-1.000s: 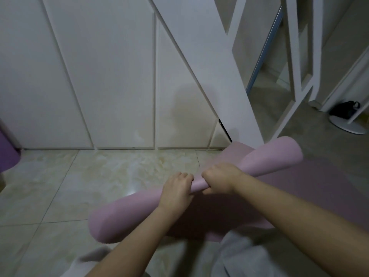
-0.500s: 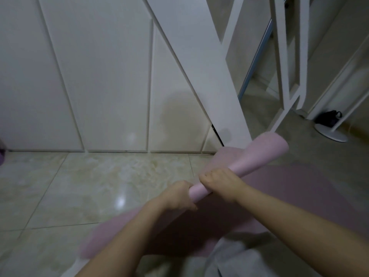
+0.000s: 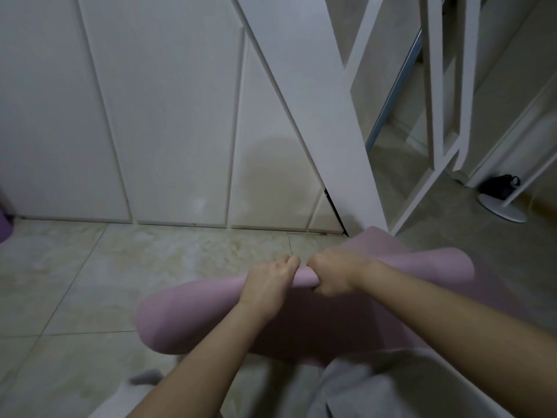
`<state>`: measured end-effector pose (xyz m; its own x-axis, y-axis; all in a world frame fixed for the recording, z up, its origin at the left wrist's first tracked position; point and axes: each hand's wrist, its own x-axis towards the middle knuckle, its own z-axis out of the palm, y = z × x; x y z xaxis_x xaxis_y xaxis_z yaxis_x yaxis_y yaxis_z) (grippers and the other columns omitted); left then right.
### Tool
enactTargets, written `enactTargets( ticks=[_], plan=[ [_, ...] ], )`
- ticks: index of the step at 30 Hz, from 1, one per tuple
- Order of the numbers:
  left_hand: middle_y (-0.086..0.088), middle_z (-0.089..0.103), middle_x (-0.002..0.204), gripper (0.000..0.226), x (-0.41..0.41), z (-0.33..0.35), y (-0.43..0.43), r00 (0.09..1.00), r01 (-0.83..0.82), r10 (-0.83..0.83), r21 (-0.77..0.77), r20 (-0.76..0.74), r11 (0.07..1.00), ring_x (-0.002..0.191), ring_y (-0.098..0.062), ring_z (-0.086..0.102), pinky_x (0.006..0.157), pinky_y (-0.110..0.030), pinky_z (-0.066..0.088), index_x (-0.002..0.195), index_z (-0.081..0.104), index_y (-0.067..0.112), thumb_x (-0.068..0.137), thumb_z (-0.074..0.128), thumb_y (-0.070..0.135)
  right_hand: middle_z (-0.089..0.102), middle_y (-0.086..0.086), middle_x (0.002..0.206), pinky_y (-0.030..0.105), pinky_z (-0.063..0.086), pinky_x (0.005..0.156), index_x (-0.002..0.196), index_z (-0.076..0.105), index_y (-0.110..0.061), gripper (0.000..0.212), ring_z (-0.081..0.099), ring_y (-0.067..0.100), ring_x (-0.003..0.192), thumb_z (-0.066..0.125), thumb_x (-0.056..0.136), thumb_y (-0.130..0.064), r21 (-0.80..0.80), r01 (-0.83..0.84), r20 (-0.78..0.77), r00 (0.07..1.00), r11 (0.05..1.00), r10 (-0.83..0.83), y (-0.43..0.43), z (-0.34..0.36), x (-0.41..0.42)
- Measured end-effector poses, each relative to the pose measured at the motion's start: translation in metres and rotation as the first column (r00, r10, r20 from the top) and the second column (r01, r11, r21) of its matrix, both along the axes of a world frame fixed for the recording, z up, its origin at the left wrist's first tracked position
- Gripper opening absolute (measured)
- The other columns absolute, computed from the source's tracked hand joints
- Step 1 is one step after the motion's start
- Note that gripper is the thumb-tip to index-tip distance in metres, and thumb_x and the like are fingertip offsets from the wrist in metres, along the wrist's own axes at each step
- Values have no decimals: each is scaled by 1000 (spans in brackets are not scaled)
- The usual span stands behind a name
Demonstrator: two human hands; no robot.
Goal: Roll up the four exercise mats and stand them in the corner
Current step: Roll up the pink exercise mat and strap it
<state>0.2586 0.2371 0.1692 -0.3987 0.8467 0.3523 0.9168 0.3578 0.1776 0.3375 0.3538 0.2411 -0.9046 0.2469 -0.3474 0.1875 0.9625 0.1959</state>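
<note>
A pink exercise mat (image 3: 193, 312) lies on the tiled floor, its near part rolled into a tube that runs from lower left to upper right. The tube is pinched thin at its middle and flares at both ends. My left hand (image 3: 268, 285) and my right hand (image 3: 331, 274) grip that middle side by side, almost touching. The unrolled part of the mat (image 3: 497, 300) spreads flat to the right, under my right forearm. A purple mat edge (image 3: 5, 224) shows at the far left by the wall.
White panelled wall (image 3: 168, 122) stands straight ahead. A slanted white beam (image 3: 325, 116) and white frame (image 3: 446, 86) rise at the right. A round white stand base (image 3: 501, 211) and a dark object (image 3: 500, 185) sit on the floor at far right. My grey-clad knees fill the bottom.
The roll's left end has come back down into view and both hands have closed up side by side on the mat's middle. The view has shifted slightly.
</note>
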Motion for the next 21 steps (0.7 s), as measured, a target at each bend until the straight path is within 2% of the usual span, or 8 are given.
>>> enactTargets(
  ticks=[2, 6, 9, 11, 13, 15, 16, 21],
  plan=[
    [-5, 60, 107, 24, -2, -2, 2, 995, 19, -8, -105, 101, 994, 94, -32, 59, 65, -35, 32, 110, 49, 16, 87, 48, 9, 62, 8, 112, 30, 33, 69, 111, 54, -14, 27, 57, 28, 98, 57, 87, -25, 52, -23, -31, 999, 998, 24, -1, -2, 7],
    [-6, 65, 109, 25, -5, -10, 8, 950, 68, -19, -144, 313, 987, 98, -29, 60, 74, -34, 43, 110, 54, 20, 86, 52, 15, 55, 7, 120, 34, 34, 75, 119, 44, -13, 32, 54, 27, 107, 55, 89, -13, 210, -140, -24, 989, 968, 148, -1, -5, 17],
    [-7, 65, 114, 42, -15, -9, 8, 815, 198, -39, -215, 578, 956, 102, -27, 61, 84, -32, 48, 119, 57, 17, 79, 70, 19, 63, 2, 82, 27, 42, 58, 89, 60, -15, 53, 62, 20, 69, 88, 44, -20, 350, -238, -45, 962, 906, 270, -1, -6, 21],
    [-8, 63, 118, 54, -20, -6, 4, 732, 295, -22, -287, 681, 911, 105, -25, 60, 89, -30, 48, 124, 55, 13, 75, 77, 21, 58, -3, 61, 21, 37, 46, 70, 59, -18, 61, 56, 15, 49, 91, 17, -25, 325, -231, -64, 962, 917, 265, -2, -5, 21],
    [-8, 63, 119, 58, -23, -7, -1, 694, 331, 8, -330, 720, 884, 105, -24, 61, 88, -28, 48, 124, 55, 13, 73, 80, 23, 64, 2, 78, 25, 35, 53, 87, 60, -14, 56, 62, 20, 65, 90, 41, -24, 314, -237, 39, 971, 920, 237, -6, -3, 17],
    [-6, 63, 118, 58, -26, -8, -6, 705, 322, 10, -332, 709, 887, 106, -24, 60, 86, -27, 47, 124, 56, 15, 72, 80, 22, 60, 9, 111, 31, 29, 67, 115, 47, -10, 39, 59, 28, 97, 66, 82, -15, 320, -222, 82, 975, 921, 206, -7, -7, 13],
    [-3, 63, 117, 56, -27, -9, -7, 731, 299, 4, -326, 683, 897, 106, -23, 60, 84, -27, 45, 123, 56, 18, 73, 78, 23, 56, 10, 119, 32, 28, 69, 121, 42, -9, 35, 56, 30, 105, 56, 89, -13, 297, -205, 74, 979, 933, 191, -6, -11, 10],
    [-3, 61, 113, 30, -15, -12, -14, 946, 0, 78, -239, 316, 971, 104, -27, 57, 74, -31, 37, 112, 52, 21, 84, 61, 26, 56, 11, 124, 34, 35, 78, 124, 44, -13, 35, 54, 32, 111, 52, 90, -15, 209, -67, 14, 998, 976, 66, -7, -21, 1]
  ],
)
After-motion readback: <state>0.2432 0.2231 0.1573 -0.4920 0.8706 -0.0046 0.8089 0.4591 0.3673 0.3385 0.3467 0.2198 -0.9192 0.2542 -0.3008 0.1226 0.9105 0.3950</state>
